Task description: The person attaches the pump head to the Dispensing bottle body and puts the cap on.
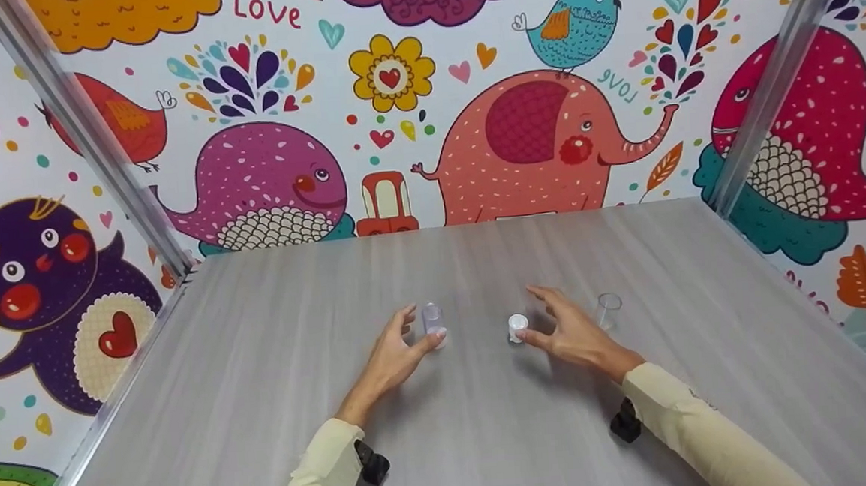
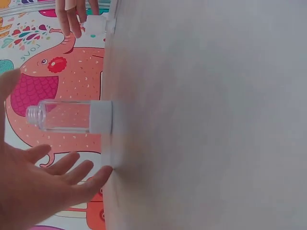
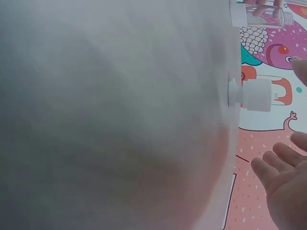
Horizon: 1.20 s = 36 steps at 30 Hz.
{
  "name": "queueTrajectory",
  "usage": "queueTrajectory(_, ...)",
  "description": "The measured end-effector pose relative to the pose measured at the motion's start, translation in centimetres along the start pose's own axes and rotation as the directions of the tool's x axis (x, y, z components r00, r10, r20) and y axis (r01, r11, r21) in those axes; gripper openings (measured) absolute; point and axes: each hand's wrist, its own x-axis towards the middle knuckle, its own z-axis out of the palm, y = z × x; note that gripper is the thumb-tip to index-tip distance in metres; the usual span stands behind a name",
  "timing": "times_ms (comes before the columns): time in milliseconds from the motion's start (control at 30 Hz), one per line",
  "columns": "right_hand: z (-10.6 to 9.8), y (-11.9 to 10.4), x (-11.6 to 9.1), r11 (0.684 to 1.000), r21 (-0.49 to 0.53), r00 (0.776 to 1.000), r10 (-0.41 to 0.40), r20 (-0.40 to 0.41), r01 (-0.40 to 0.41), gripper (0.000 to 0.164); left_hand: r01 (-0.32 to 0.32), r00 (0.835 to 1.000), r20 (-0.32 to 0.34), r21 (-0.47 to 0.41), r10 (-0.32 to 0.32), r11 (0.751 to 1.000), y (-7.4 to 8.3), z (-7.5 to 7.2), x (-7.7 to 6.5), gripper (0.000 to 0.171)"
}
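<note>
On the grey wood-grain table [image 1: 262,404], the person's left hand [image 1: 395,354] lies low near the middle, its fingers loosely spread and curved around a small clear bottle [image 1: 433,323] with a white base. The bottle stands upright on the table, open at the top. In the head view the thumb tip seems to reach the bottle's base; in the left wrist view the bottle [image 2: 72,116] stands just beside the open palm [image 2: 33,191] with a gap between them, and the fingers are straight and apart, one fingertip resting on the table surface. Whether the thumb truly touches the bottle cannot be told.

To the right, a small white pump cap [image 1: 517,326] stands upright on the table, between the two hands. The right hand [image 1: 570,332] sits just beside it, fingers spread and relaxed, the thumb close to the cap but holding nothing. The right wrist view shows the cap [image 3: 254,95] standing free, with the fingers [image 3: 280,165] apart from it.

Further right, behind the right hand, a small clear cup-like cover [image 1: 608,309] stands on the table. Both arms wear cream sleeves [image 1: 684,415]. A colourful cartoon wall [image 1: 531,132] with whales and an elephant rises behind the table.
</note>
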Motion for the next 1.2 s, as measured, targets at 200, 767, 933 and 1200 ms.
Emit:
queueTrajectory(200, 0.4, 0.1, 0.1, 0.996, 0.093, 1.000, 0.009, -0.007, -0.008, 0.084, 0.024, 1.000, -0.009, -0.037, -0.025, 0.999, 0.1, 0.7, 0.1, 0.089)
queueTrajectory(767, 1.1, -0.1, 0.4, 0.932, 0.348, 0.995, 0.099, 0.016, -0.098, 0.077, 0.060, 0.996, -0.064, -0.126, -0.069, 0.990, 0.4, 1.6, 0.2, 0.091)
queueTrajectory(933, 1.4, 0.0, 0.5, 0.915, 0.393, 0.995, 0.103, 0.001, -0.095, 0.073, 0.067, 0.993, -0.089, -0.116, -0.077, 0.991, 0.4, 2.0, 0.4, 0.083)
queueTrajectory(1200, 2.1, 0.0, 0.5, 0.902, 0.418, 0.993, 0.116, -0.002, -0.105, 0.068, 0.066, 0.992, -0.099, -0.100, -0.076, 0.993, 0.7, 2.7, 0.7, 0.073)
